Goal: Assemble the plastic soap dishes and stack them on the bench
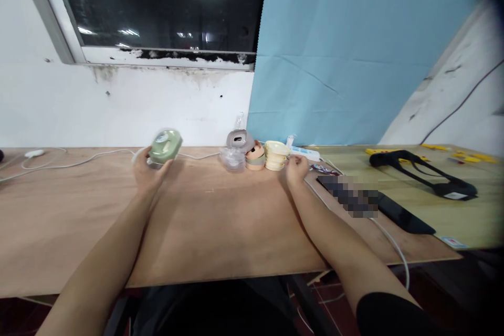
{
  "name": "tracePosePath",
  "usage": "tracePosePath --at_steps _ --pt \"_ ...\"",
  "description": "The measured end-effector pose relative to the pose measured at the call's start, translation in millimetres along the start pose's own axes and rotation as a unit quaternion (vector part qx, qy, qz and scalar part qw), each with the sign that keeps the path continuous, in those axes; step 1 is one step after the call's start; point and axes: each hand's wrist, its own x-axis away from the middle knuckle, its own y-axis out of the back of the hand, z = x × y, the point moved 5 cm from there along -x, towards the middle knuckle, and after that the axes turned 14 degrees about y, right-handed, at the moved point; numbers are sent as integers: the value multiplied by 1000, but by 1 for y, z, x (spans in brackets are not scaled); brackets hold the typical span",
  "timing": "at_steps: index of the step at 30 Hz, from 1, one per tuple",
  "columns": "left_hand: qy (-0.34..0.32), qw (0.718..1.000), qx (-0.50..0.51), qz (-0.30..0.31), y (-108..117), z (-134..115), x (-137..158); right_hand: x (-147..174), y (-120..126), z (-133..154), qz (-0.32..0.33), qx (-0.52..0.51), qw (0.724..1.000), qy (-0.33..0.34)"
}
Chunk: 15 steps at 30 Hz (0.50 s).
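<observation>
Above the desk [220, 231], the left hand [147, 174] holds the green box [168, 148]; the right hand [297, 169] curls narrowly beside the yellow stack [275, 157], contact unclear. Handling the box seems the step in hand; moving it calls for a steady grip.

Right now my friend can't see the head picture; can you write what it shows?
A person's left hand holds a green container over a wooden table, while the right hand is beside a stack of pale yellow containers. Behind the table are a dark window and a blue sheet.
</observation>
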Motion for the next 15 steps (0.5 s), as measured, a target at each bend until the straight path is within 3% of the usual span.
tracePosePath --at_steps 3,7,9,12,13,15 --pt "-113 986 -12 120 -19 -25 20 13 -4 32 -13 69 985 160" --pt "-221 926 -11 306 -45 -52 59 56 -34 69 156 82 946 272" --pt "-209 903 -6 375 -54 -55 73 84 -54 86 299 80 889 337" --pt "-182 874 -14 450 -65 -52 83 126 -74 105 471 36 778 414" --pt "-177 869 -17 463 -67 -50 84 136 -78 108 509 28 753 416" --pt "-167 862 -24 477 -69 -45 83 147 -84 108 558 27 730 394"
